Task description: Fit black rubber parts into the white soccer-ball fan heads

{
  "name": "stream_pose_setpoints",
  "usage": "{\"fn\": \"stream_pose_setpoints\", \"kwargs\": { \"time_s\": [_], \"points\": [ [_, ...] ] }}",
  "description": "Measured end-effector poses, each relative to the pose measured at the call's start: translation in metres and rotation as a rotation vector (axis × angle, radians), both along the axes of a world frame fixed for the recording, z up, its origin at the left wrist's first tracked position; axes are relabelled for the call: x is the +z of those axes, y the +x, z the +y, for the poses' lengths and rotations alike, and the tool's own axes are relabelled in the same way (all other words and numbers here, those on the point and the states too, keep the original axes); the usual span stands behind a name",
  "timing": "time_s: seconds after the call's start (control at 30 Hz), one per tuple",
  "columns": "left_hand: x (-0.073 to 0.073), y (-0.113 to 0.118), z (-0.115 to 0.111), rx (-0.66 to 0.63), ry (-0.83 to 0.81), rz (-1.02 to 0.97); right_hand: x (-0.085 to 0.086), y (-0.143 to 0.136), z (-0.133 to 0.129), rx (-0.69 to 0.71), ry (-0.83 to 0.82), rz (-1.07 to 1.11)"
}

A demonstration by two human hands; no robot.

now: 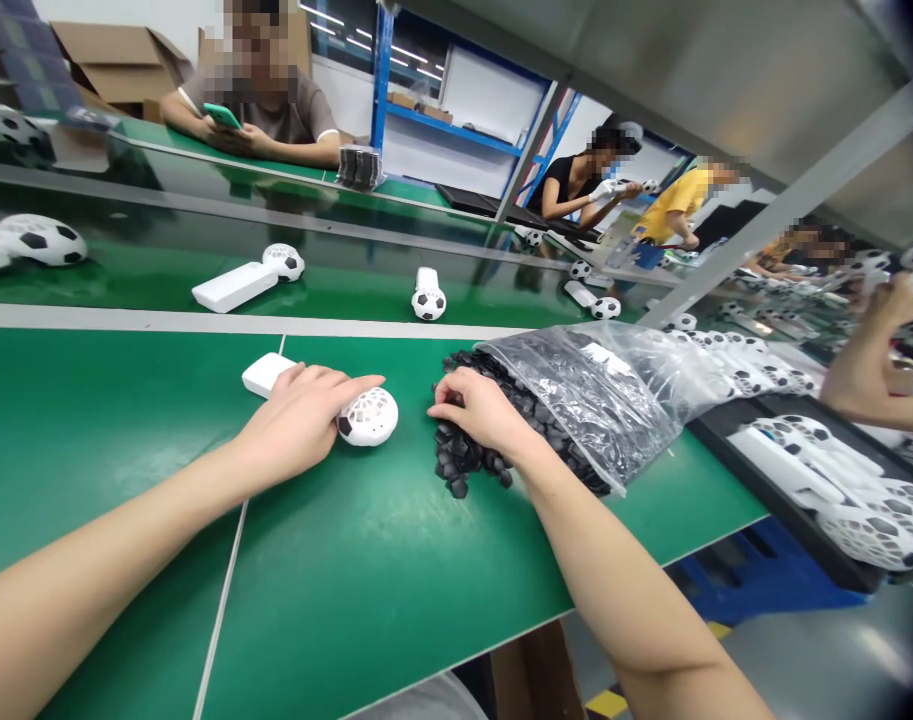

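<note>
My left hand lies over a white soccer-ball handheld fan, its fingers wrapped around the neck. The fan's slotted round head points right, and its white handle shows behind my hand. A few black patches mark the head; my palm hides the middle. My right hand is at a heap of small black plastic pieces, thumb and forefinger drawn together in a pinch. Whatever sits between those fingertips is too small to make out. The heap spills from an open clear plastic bag.
Several similar fans, such as one at left, lie on the conveyor belt beyond the pale strip. A black tray of white fans stands at right, near another person's arm. A slanted metal post rises at right. Co-workers sit across the line.
</note>
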State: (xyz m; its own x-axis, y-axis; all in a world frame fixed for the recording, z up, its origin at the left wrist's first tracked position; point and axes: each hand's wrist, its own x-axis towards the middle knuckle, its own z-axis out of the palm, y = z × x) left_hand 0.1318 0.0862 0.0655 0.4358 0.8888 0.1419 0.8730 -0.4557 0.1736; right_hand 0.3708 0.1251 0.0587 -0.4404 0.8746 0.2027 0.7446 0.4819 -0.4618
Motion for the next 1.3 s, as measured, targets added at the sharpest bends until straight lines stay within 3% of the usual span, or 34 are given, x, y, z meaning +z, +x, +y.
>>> {"fn": "stream_pose_setpoints", "kwargs": {
  "time_s": [0.2, 0.33, 0.43, 0.6, 0.8, 1.0, 1.3],
  "points": [
    [-0.002, 0.000, 0.001, -0.012, -0.001, -0.030, 0.007, -0.011, -0.014, 0.119, -0.248, 0.374],
    [-0.001, 0.000, 0.001, -0.012, -0.022, -0.038, 0.012, -0.017, -0.024, 0.253, -0.234, 0.347],
    [0.001, -0.001, 0.000, -0.031, -0.062, -0.024, 0.012, -0.020, -0.029, 0.210, -0.147, 0.316],
    [0.003, -0.001, -0.002, -0.053, -0.108, -0.071, 0.009, -0.028, -0.037, 0.204, -0.282, 0.456],
    [0.003, 0.001, -0.001, -0.031, -0.111, -0.110, 0.014, -0.033, -0.043, 0.244, -0.284, 0.488],
    [0.000, 0.001, -0.002, -0.025, -0.108, -0.135, 0.011, -0.039, -0.042, 0.203, -0.066, 0.485],
    [0.001, 0.004, -0.003, 0.013, -0.090, -0.196, -0.003, -0.054, -0.040, 0.146, -0.158, 0.581]
  ]
}}
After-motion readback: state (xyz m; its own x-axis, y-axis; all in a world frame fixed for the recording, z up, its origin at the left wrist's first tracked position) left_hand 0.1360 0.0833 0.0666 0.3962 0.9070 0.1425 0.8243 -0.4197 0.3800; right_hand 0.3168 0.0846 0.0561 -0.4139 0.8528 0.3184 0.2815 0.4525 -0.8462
